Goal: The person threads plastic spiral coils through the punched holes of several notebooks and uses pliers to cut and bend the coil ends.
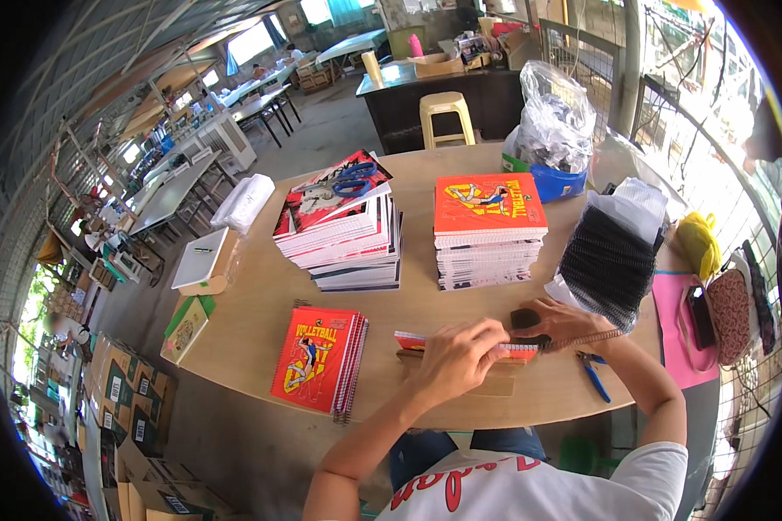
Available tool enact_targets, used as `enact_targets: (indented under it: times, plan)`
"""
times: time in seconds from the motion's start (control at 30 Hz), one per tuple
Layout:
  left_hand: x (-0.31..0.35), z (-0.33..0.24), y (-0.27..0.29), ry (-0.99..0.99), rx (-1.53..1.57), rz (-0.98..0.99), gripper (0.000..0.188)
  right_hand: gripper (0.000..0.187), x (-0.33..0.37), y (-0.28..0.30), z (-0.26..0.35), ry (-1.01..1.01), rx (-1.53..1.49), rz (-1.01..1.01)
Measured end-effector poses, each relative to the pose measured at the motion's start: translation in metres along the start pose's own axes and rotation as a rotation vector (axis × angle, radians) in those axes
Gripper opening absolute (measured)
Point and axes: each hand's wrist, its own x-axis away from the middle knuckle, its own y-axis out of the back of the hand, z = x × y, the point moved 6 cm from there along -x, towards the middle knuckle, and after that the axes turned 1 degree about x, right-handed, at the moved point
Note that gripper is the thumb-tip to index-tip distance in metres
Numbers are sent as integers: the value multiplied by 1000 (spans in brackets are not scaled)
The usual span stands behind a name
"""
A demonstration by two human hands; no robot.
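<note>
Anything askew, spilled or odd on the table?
Mostly the left-hand page stack: its layers are offset and fanned instead of squared, so it looks askew. Blue-handled scissors lie loose on top. The orange-covered stack beside it looks neater. No spill visible.

A white short-sleeved shirt [573, 488] bears red lettering [453, 491] above blue trousers [420, 451].

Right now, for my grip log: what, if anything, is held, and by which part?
The left hand apparently holds the notebook by its upper edge; whether the right hand grips the coil cannot be told.
</note>
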Motion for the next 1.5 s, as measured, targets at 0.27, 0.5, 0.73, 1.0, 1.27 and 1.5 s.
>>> enact_targets:
  times: [0.27,0.5,0.73,1.0,1.27,1.5]
  plan:
    - [12,7,9,172,-182,-99,27,77,4,41,0,-40,-721,-280]
    - [12,6,5,140,-192,-97,26,73,-17,52,10,27,-962,-107]
    - [11,0,11,123,-195,-130,28,72,-23,20,3,-229,-584,-19]
    - [8,0,9,122,-171,-122,26,68,-12,20,-15,-164,-410,-211]
    - [12,4,8,112,-124,-142,31,86,-29,15,2,-187,-513,94]
    - [15,4,6,104,-124,-144,33,70,-26,16,9,-179,-595,1]
